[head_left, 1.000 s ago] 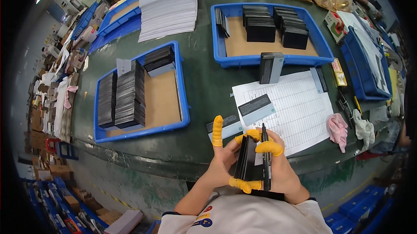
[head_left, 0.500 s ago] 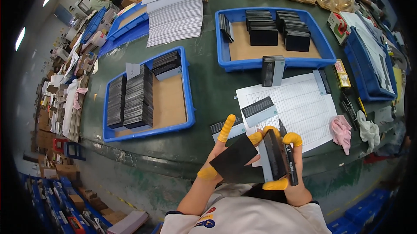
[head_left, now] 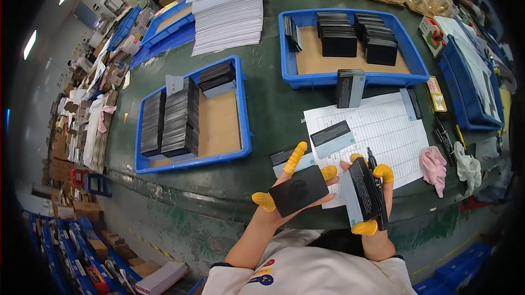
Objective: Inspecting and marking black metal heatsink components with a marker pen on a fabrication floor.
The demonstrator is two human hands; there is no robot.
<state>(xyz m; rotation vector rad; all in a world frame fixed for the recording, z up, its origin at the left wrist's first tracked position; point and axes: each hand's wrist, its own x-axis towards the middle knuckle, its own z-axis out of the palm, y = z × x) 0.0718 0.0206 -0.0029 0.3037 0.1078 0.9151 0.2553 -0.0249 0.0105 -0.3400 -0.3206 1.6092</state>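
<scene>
Left hand [head_left: 275,219] pinches a black card [head_left: 299,191], right hand [head_left: 388,195] clamps a card stack [head_left: 363,190] and marker [head_left: 381,210], part-filled blue trays [head_left: 311,80] beyond.

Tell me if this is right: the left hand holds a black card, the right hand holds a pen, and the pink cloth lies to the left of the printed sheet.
Not quite: the pink cloth lies to the right of the printed sheet, as the head view shows. The left hand does hold a black card, and the right hand a pen.
</scene>
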